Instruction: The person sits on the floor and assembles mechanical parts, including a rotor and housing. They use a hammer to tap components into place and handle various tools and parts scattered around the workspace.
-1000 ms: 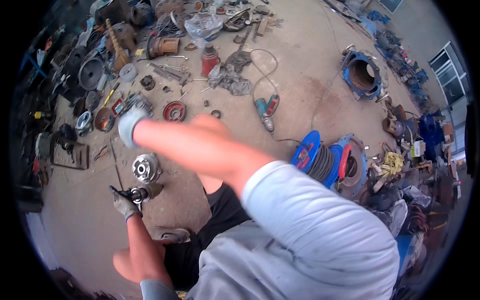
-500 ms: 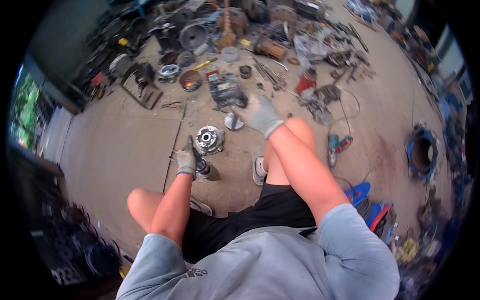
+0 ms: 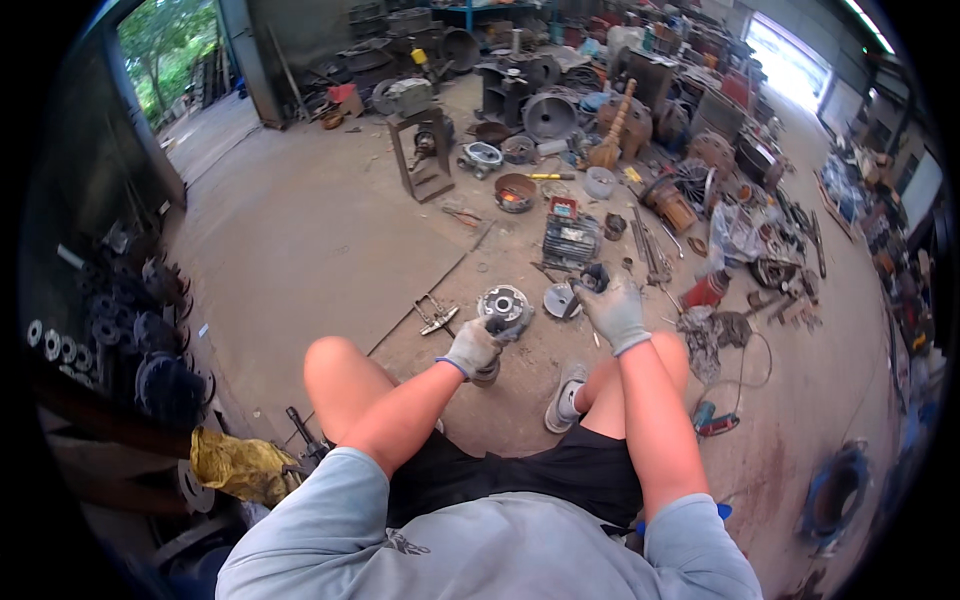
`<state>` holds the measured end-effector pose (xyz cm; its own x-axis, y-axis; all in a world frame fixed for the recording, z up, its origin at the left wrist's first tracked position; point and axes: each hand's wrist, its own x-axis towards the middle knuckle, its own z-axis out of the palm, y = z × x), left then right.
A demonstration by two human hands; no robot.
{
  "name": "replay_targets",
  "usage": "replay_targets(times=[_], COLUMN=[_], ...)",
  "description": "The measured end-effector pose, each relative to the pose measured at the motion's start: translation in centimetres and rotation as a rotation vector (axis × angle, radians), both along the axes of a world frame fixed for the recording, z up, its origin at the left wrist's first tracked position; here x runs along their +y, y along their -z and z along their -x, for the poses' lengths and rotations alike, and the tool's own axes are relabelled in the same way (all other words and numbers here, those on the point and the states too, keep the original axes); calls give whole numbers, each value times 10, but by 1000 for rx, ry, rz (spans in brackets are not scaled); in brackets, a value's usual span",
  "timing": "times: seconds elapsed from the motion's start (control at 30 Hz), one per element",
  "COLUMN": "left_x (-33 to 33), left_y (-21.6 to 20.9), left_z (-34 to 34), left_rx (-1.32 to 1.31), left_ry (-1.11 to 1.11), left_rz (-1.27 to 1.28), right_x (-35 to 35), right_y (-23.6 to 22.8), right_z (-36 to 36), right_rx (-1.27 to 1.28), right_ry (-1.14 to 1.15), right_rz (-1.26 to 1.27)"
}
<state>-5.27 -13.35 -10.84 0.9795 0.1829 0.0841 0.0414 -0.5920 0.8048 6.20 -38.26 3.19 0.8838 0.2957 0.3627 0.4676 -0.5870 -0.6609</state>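
My left hand (image 3: 472,348), in a grey work glove with dark fingertips, reaches the near edge of a round metal flanged cover (image 3: 503,302) with a central bore. Its fingers are curled; what they grip is hidden. Below that hand, a short metal cylinder (image 3: 486,374) is partly covered. My right hand (image 3: 615,312), gloved alike, is closed near a small grey disc (image 3: 561,303) that has a dark bar on it. Something dark and rounded (image 3: 594,276) shows at its fingertips, too unclear to name. A bearing puller (image 3: 437,316) lies on the floor left of the cover.
Ahead stand a finned motor housing (image 3: 571,240), a rusty bowl (image 3: 515,194) and a metal frame (image 3: 421,170). Scattered parts fill the back. Right of me are a red can-like part (image 3: 707,290), a corded power tool (image 3: 714,421) and a blue ring (image 3: 838,495). Flanges (image 3: 172,388) line the left.
The view has shifted, showing more of the workshop. My left hand has moved right from beside the puller, toward the flanged cover. My right hand remains by the grey disc, now less blurred.
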Motion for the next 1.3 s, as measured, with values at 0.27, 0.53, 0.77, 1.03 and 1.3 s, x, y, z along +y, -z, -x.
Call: replay_targets(times=[0.27, 0.53, 0.77, 1.03, 1.3], left_x=[-1, 11, 7, 10, 7], left_y=[-7, 40, 20, 44, 2], left_z=[6, -3, -6, -7, -6], left_rx=[5, -128, -136, -179, 123], left_ry=[16, 28, 107, 13, -67], left_rz=[-87, -149, -143, 232, 299], right_x=[37, 73, 65, 105, 114], right_y=[27, 85, 92, 74, 92], right_z=[22, 17, 0, 11, 2], right_rx=[44, 353, 374, 77, 290], right_ry=[-309, -416, -360, -398, -339], right_rz=[238, 265, 172, 398, 485])
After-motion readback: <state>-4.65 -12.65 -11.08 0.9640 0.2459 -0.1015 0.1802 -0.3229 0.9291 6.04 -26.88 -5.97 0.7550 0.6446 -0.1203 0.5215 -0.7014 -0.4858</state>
